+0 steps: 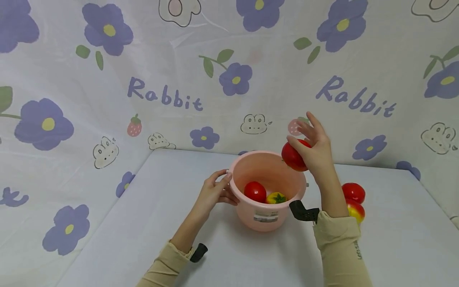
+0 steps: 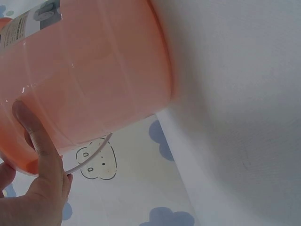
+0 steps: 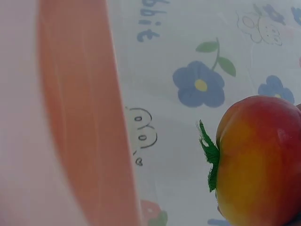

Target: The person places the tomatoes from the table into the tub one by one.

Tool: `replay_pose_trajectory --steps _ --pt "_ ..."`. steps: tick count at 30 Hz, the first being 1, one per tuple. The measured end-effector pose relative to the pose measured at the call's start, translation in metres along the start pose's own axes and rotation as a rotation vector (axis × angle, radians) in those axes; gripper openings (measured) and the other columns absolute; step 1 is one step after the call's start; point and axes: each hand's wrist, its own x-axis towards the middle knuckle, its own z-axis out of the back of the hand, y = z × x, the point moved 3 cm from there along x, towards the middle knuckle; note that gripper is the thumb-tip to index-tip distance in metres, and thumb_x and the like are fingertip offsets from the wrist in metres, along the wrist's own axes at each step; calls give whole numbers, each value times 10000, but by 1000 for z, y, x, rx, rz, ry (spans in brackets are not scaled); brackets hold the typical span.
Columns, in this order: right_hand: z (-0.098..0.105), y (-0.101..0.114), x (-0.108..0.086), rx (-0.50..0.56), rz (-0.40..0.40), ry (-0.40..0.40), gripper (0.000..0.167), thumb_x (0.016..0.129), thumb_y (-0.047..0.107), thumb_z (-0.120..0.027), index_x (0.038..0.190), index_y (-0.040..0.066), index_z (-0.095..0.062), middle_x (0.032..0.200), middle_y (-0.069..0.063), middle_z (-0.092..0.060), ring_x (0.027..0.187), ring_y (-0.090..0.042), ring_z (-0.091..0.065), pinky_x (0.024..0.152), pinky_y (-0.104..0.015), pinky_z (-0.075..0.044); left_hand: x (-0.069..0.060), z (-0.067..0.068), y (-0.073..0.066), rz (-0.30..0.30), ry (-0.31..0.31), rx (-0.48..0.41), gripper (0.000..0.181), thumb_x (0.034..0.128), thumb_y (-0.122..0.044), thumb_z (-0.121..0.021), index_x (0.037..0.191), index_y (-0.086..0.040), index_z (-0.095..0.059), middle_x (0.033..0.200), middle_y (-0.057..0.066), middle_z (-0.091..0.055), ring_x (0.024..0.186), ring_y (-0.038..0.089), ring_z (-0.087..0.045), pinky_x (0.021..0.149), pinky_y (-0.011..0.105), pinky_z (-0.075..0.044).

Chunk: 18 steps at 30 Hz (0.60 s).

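A pink bucket (image 1: 247,217) stands on the table, with a red tomato (image 1: 255,191) and a yellow one with a green leafy top (image 1: 275,197) inside. My left hand (image 1: 213,193) grips the bucket at its left rim; the left wrist view shows the fingers (image 2: 40,136) against its wall. Over the bucket's right rim, my right hand (image 1: 317,153) holds a red tomato (image 1: 292,157) between thumb and fingers. In the right wrist view this tomato (image 3: 258,160) shows a yellow-orange side and a green calyx, apart from the bucket wall.
To the right of the bucket, partly behind my right forearm, lie a red tomato (image 1: 353,193) and a red-yellow one (image 1: 356,210) on the white table (image 1: 401,239). A flower-patterned cloth (image 1: 272,79) hangs behind the table. A thin white handle (image 2: 91,157) curves beside the bucket.
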Motion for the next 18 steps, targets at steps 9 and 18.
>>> replay_pose_trajectory --steps 9,18 --pt "-21 16 5 19 46 43 803 910 230 -684 1550 329 -210 1545 -7 -421 1417 -250 -425 1119 -492 -419 0 -1 -1 -5 2 -3 585 969 -456 -553 1441 -149 -395 876 135 -732 700 230 -746 750 401 -624" --pt "-41 25 10 37 75 76 794 903 243 -691 1543 339 -230 1534 7 -438 1415 -227 -425 1149 -479 -393 1 -1 2 9 8 -2 600 969 -475 -544 1449 -154 -384 877 120 -732 694 209 -746 752 405 -624"
